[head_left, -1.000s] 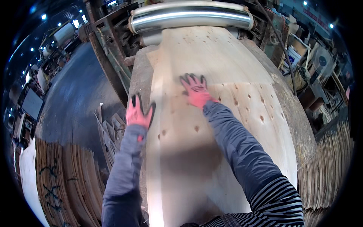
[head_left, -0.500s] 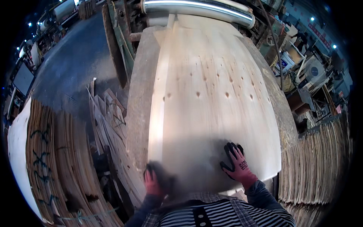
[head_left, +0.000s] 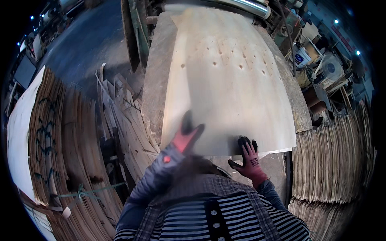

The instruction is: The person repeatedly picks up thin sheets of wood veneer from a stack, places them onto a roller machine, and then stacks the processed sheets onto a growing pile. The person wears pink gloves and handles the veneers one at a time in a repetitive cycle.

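A large, pale wood veneer sheet (head_left: 233, 100) with dark knots lies on a worn worktable (head_left: 155, 96) in front of me. My right hand (head_left: 251, 162), in a pink glove with black fingers, is at the sheet's near edge. Its fingertips rest on or just at that edge, with the thumb spread away. My left hand (head_left: 187, 134), gloved alike and blurred by motion, is over the sheet's near left part. Its fingers point away from me and the thumb stands apart; whether it touches the sheet I cannot tell.
A shiny metal roller (head_left: 249, 7) crosses beyond the sheet's far end. Stacked veneer (head_left: 329, 168) stands at the right, and tied veneer bundles (head_left: 68, 152) stand at the left. Loose wood strips (head_left: 120, 104) lie beside the table. A fan (head_left: 331, 67) and clutter fill the far right.
The sheet has slid away from me toward the roller, baring some table at its near edge. My left hand has moved forward and inward over the sheet. The view has tilted down.
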`<state>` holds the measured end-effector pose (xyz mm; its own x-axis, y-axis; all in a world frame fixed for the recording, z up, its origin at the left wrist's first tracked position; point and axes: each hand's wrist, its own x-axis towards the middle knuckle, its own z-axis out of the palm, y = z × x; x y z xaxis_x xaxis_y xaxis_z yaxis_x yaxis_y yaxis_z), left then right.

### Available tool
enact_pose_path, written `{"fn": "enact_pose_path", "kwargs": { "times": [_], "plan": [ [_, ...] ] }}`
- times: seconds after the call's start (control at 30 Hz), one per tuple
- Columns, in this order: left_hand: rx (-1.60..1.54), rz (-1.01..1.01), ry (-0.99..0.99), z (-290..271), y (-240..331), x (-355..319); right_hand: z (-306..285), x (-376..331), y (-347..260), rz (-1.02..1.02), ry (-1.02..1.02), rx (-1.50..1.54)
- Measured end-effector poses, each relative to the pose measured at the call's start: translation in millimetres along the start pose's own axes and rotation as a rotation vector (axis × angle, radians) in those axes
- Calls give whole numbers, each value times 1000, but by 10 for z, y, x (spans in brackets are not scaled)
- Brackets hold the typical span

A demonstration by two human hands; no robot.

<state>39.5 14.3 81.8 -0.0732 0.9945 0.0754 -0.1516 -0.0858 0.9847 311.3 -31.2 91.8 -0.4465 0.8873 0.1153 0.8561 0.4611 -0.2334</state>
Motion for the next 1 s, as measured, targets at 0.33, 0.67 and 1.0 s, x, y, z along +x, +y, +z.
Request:
{"fn": "enact_pose_path", "kwargs": {
  "times": [0.33, 0.67, 1.0],
  "plan": [
    [-283, -135, 78, -356, 1324, -534, -554, -447, 252, -25, 232, -80],
    [68, 107, -242, 500, 1155, 969, -535, 567, 1066, 64, 306, -77],
    [940, 450, -393, 1912, 424, 1397, -497, 984, 925, -75, 260, -18]
  ]
}}
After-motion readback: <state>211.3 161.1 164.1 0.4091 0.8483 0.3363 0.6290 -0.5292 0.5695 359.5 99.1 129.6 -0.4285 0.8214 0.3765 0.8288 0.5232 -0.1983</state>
